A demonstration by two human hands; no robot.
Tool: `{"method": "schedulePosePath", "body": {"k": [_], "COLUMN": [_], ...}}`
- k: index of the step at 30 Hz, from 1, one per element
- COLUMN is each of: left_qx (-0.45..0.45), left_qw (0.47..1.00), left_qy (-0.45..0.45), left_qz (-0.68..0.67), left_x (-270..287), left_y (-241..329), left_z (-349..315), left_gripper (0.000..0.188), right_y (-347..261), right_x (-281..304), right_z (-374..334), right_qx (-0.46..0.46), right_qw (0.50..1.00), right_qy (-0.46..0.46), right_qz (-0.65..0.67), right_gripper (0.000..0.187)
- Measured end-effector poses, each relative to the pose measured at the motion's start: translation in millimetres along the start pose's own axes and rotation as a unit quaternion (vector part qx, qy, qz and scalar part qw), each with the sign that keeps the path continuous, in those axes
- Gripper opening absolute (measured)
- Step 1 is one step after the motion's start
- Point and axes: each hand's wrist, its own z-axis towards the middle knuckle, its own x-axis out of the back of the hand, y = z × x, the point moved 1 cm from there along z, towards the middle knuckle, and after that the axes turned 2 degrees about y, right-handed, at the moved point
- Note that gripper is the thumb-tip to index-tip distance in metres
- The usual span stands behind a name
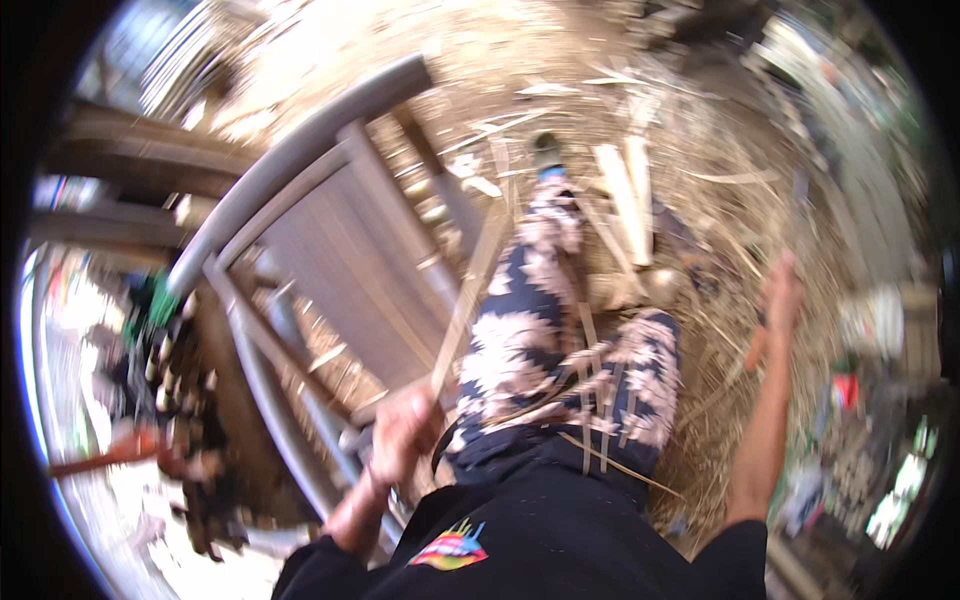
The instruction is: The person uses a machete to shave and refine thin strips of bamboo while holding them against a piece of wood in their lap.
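My left hand [405,435] is closed around the lower end of a long flat strip of wood or bamboo [475,285], which slants up and away beside my left leg. Out to the right, my right hand [783,290] grips a knife [800,190]. Its grey blade points away from me, blurred by motion, and an orange-brown handle end shows below the fist. Several thin split strips [590,400] lie across the lap of my dark, pale-flowered trousers [510,350].
A wooden chair [345,270] stands close on my left, with heavy beams [150,155] beyond it. Pale split pieces [625,200] lie ahead by my feet. Shavings [720,210] litter the ground. A white bucket [872,320] is at the far right.
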Motion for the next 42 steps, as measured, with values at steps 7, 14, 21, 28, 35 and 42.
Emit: {"method": "schedulePosePath", "body": {"k": [7, 14, 21, 28, 35, 42], "left_qx": [-0.184, -0.157, -0.103, -0.03, -0.215, 0.135], "left_qw": [0.918, 0.879, 0.874, 0.55, 0.699, 0.985], "left_qy": [0.347, 0.435, 0.471, 0.506, 0.459, -0.037], "left_qz": [-0.057, -0.116, -0.069, 0.664, 0.504, 0.1], "left_x": [142, 189, 185, 176, 47, -213], "left_y": [23, -79, -96, -110, 21, -131], "left_z": [48, 46, 50, 49, 112, 357], "left_gripper": [0.017, 0.042, 0.046, 0.024, 0.05, 0.02], "right_y": [27, 37, 33, 55, 88, 192], "right_x": [-28, -25, -12, 6, 61, 79], "right_z": [-69, -81, -73, -62, -53, -59], "right_qx": [-0.01, -0.018, -0.041, -0.085, -0.129, -0.322], "right_qw": [0.992, 0.986, 0.987, 0.988, 0.991, 0.938], "right_qy": [-0.117, -0.142, -0.126, -0.123, -0.022, 0.054], "right_qz": [-0.038, -0.086, -0.094, -0.038, -0.011, 0.118], "right_gripper": [0.047, 0.05, 0.05, 0.044, 0.048, 0.051]}}
